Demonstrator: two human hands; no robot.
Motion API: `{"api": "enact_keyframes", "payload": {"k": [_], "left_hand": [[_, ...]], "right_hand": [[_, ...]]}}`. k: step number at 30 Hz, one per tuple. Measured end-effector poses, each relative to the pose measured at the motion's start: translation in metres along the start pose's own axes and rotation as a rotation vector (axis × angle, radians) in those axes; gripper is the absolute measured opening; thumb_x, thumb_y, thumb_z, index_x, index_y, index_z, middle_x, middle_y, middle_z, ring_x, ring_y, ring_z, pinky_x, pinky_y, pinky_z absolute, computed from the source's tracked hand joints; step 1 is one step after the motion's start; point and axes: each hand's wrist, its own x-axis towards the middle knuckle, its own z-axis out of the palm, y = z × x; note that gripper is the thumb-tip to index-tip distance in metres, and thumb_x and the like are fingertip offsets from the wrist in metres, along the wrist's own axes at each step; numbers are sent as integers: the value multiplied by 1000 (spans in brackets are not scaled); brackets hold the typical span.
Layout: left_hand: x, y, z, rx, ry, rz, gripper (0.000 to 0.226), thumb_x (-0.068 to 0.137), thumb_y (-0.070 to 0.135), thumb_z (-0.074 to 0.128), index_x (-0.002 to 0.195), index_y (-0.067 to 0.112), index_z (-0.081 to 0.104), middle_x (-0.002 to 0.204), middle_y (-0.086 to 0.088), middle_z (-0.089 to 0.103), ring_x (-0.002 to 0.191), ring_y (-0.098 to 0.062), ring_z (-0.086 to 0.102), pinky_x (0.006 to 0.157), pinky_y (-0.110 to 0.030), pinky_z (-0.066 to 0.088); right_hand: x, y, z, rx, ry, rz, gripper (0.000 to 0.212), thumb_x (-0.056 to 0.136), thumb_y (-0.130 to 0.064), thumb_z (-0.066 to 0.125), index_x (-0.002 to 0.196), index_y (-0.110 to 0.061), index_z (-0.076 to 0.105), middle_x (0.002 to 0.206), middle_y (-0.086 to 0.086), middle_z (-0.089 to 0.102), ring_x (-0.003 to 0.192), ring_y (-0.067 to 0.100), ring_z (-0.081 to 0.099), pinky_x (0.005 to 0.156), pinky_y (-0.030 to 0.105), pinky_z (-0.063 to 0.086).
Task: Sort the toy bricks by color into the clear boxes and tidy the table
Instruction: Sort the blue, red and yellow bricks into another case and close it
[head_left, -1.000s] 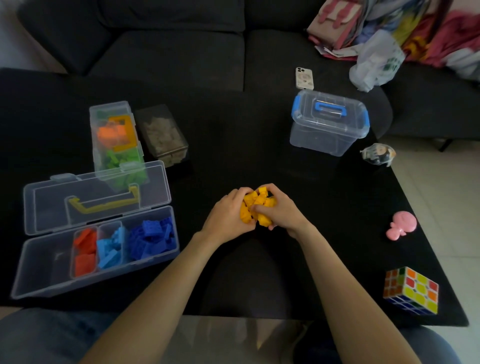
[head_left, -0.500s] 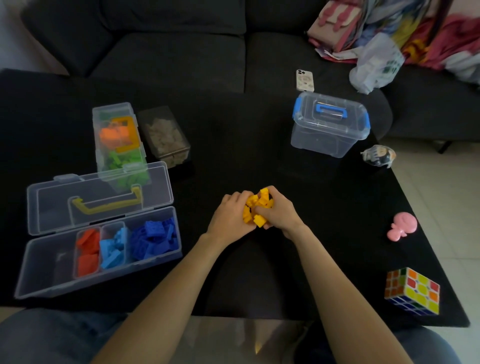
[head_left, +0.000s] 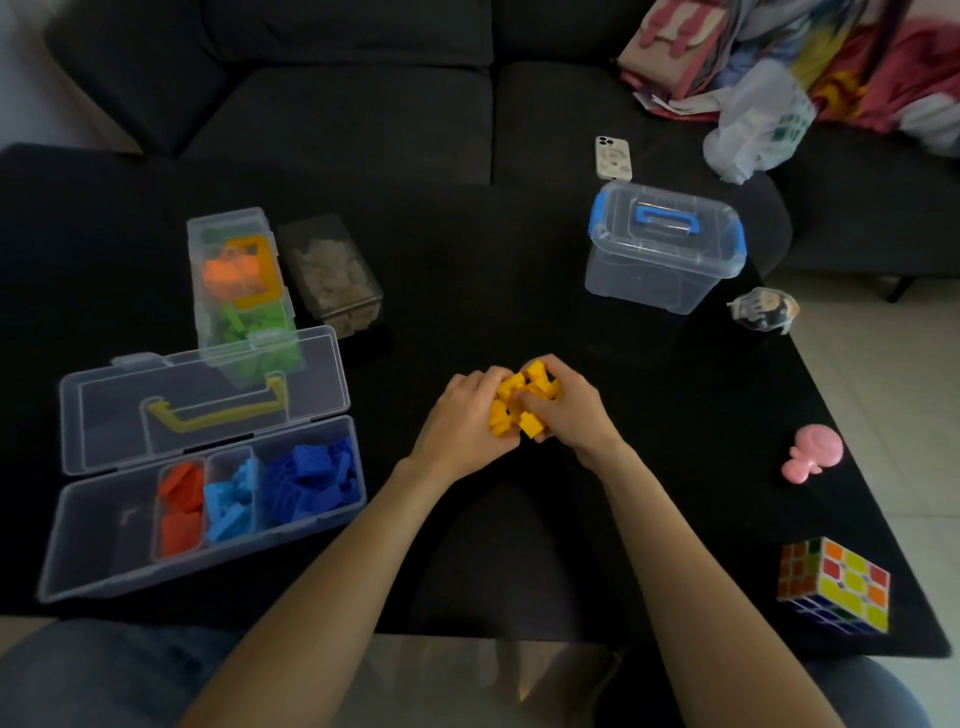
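From the head view, sorting looked mostly done: red, light blue and dark blue bricks lay in the open clear compartment case (head_left: 202, 499), orange and green ones in the clear lidded box (head_left: 241, 291) behind it. The heap of yellow plastic bricks (head_left: 522, 408) remained at mid-table, cupped between the left hand (head_left: 462, 421) and the right hand (head_left: 571, 410), fingers curled round it.

Your left hand (head_left: 462, 421) and right hand (head_left: 569, 410) cup a clump of yellow bricks (head_left: 522, 405) together, right of the open divided box (head_left: 202, 514).
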Motion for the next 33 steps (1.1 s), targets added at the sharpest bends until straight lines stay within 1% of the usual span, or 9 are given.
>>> {"api": "enact_keyframes", "payload": {"k": [5, 10, 13, 15, 17, 19, 22, 26, 33], "left_hand": [[-17, 13, -58, 60, 119, 24, 49, 75, 31, 72, 118, 25, 47, 107, 5, 56, 101, -11, 48, 80, -24, 38], [-78, -14, -133, 175, 289, -42, 59, 67, 25, 76, 120, 16, 51, 108, -5, 59, 100, -24, 52, 82, -33, 41], [-129, -39, -171, 213, 354, -159, 62, 66, 24, 80, 120, 16, 52, 111, -6, 60, 103, -24, 53, 84, -36, 43], [-167, -60, -192, 217, 370, -247, 59, 66, 25, 80, 118, 19, 53, 106, -3, 61, 99, -21, 55, 82, -35, 45], [-187, -74, -199, 181, 362, -317, 54, 66, 27, 79, 113, 23, 53, 98, 6, 60, 92, -15, 54, 76, -29, 41], [-210, -87, -206, 131, 339, -394, 48, 68, 29, 78, 109, 26, 53, 95, 11, 58, 89, -10, 55, 74, -25, 38], [-229, -103, -205, 63, 276, -506, 45, 69, 26, 77, 107, 24, 54, 96, 7, 62, 90, -13, 59, 72, -24, 39], [-228, -117, -201, 84, 247, -531, 52, 66, 29, 80, 112, 24, 56, 102, -1, 64, 94, -20, 60, 76, -30, 45], [-223, -122, -188, 126, 318, -460, 55, 68, 39, 80, 112, 16, 56, 103, -5, 59, 94, -20, 55, 77, -32, 43]], "right_hand": [[-15, -52, 8, 54, -31, -147, 16, 89, -18, 63, 102, -23, 55, 88, -4, 60, 65, 1, 62, 50, 15, 48], [-30, -114, 78, 58, -154, -279, 18, 88, -18, 64, 103, -21, 56, 85, -4, 60, 65, 5, 62, 50, 19, 50], [-38, -141, 138, 45, -246, -298, 20, 86, -18, 66, 103, -21, 57, 87, -4, 62, 76, 9, 63, 57, 24, 51], [-46, -154, 184, 21, -332, -303, 21, 85, -18, 66, 104, -17, 57, 92, 1, 65, 82, 15, 64, 64, 30, 54], [-48, -154, 213, -25, -343, -314, 19, 84, -18, 67, 100, -15, 57, 90, 8, 65, 83, 22, 64, 73, 40, 54], [-52, -155, 244, -70, -405, -283, 23, 84, -19, 67, 102, -10, 56, 93, 13, 65, 85, 30, 66, 73, 45, 57], [-54, -151, 273, -172, -475, -249, 24, 85, -21, 66, 100, -8, 53, 95, 15, 63, 88, 33, 66, 71, 46, 58], [-53, -149, 283, -455, -417, -320, 22, 86, -30, 64, 91, -15, 49, 89, 10, 61, 88, 28, 61, 73, 35, 45], [-51, -152, 291, -561, -278, -373, 28, 88, -23, 59, 112, -11, 51, 97, 13, 63, 92, 28, 61, 70, 30, 42]]}}
